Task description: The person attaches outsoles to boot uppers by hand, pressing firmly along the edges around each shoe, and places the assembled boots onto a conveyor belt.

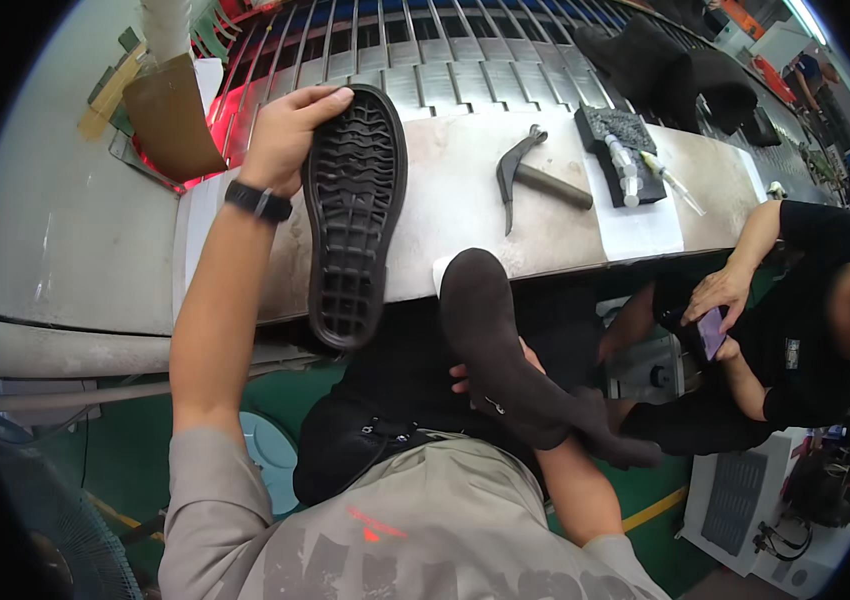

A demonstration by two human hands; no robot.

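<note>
- The black shoe sole (350, 215) is left of centre, raised over the near edge of the desk (445, 190). Its long axis runs almost upright in the frame, the top leaning slightly right; the broader end points up, the narrower end down. The face toward the camera has wavy ribs above and a square grid below.
- The left hand (283, 135) grips the sole by its upper left edge, thumb laid over the rim near the top; the other fingers are mostly hidden behind it. A dark band (258, 202) circles this wrist.
- The dark brown boot (490, 340) is just right of centre, below the desk edge. Its rounded toe points to the top of the frame; the long axis slants down and right, the soft shaft trailing toward the lower right.
- The right hand (532, 357) holds the boot from beneath, fingers (459, 379) curled around it and showing at both sides; the palm is hidden.
- Right of the sole, a hammer (550, 186) lies on the desk, handle pointing right and slightly down.
- At upper right, a dark block (600, 128) carries syringes (627, 175).
</note>
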